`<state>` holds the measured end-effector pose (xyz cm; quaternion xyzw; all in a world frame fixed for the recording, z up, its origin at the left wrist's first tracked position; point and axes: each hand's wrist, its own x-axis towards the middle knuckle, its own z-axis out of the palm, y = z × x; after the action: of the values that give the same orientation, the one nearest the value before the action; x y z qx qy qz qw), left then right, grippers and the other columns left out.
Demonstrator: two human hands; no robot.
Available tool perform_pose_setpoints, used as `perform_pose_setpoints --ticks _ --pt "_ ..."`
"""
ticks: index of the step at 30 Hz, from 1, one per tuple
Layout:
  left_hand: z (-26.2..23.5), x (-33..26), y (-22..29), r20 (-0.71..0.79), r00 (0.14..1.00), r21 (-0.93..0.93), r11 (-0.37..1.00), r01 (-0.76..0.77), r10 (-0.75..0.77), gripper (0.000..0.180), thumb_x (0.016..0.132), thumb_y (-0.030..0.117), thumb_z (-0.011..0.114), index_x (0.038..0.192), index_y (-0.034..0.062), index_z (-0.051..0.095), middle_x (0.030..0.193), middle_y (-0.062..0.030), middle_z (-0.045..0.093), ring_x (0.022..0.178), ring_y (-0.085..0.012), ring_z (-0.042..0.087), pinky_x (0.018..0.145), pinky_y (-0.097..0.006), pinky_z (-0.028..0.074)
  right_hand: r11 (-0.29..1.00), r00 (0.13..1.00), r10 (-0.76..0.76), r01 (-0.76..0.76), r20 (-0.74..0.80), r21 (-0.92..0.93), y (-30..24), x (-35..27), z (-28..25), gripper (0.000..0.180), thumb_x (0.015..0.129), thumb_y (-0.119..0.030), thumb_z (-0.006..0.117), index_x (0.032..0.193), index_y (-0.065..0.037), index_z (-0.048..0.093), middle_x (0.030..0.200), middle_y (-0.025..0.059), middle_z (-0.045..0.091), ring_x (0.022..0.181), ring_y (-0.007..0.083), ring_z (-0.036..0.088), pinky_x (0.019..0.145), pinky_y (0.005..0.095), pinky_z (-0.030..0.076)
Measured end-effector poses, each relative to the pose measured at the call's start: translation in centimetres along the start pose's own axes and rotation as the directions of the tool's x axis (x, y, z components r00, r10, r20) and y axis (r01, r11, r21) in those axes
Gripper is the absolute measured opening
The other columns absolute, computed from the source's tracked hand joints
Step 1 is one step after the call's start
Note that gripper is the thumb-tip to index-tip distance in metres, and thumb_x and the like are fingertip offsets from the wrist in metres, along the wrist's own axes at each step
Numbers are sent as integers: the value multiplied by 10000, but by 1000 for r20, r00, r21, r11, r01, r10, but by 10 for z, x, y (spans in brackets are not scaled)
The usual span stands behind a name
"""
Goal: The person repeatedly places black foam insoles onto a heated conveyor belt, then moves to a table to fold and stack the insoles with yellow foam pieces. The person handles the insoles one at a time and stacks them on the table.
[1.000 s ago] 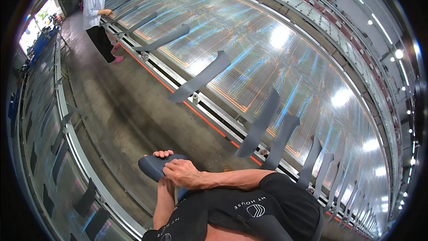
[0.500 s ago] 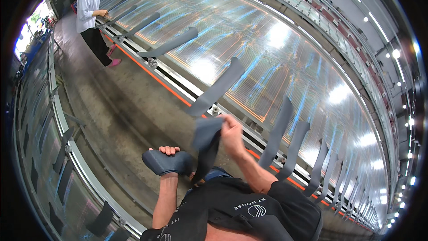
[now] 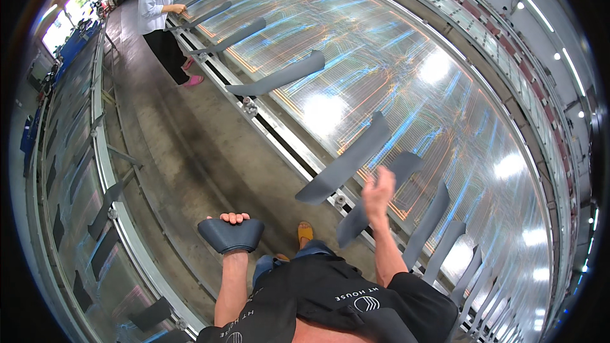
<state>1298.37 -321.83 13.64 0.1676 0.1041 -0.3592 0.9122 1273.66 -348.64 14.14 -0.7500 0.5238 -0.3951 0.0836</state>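
Dark grey and long, the flat strip [image 3: 380, 192] lies across the metal rail [image 3: 279, 146] at the near edge of the wide glossy sheet [image 3: 406, 70], its long axis running from low near the person's knees up and away to the right. The right hand [image 3: 379, 188] is against its upper part, fingers spread and blurred, so whether it grips cannot be told. The left hand [image 3: 234, 221] is well apart to the left, closed over the top of a stack of curved grey pieces [image 3: 230, 235]. So the right hand is the nearer one.
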Motion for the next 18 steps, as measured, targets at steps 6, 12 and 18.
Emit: perform_pose_setpoints --ticks 6,12,18 --pt "3 41 22 57 998 -13 1000 13 -13 603 947 556 360 757 69 659 731 -97 632 742 -250 579 846 -387 464 566 550 -705 56 448 822 -225 -70 14 534 708 -131 760 1167 10 525 1177 193 565 1090 361 549 897 411 477" --pt "-7 76 75 271 962 -62 998 -14 30 514 975 468 352 826 59 625 806 -71 617 812 -226 556 924 -383 419 588 389 -804 417 449 693 -299 -123 76 388 783 -132 625 1129 17 532 1162 169 570 1079 308 559 895 398 474" --pt "18 107 127 306 949 -43 994 98 -81 534 1005 470 280 804 79 583 751 -61 583 771 -206 539 916 -372 415 611 434 -784 418 444 672 -355 -115 110 197 720 -80 651 913 -48 624 969 67 629 901 241 620 710 364 522"
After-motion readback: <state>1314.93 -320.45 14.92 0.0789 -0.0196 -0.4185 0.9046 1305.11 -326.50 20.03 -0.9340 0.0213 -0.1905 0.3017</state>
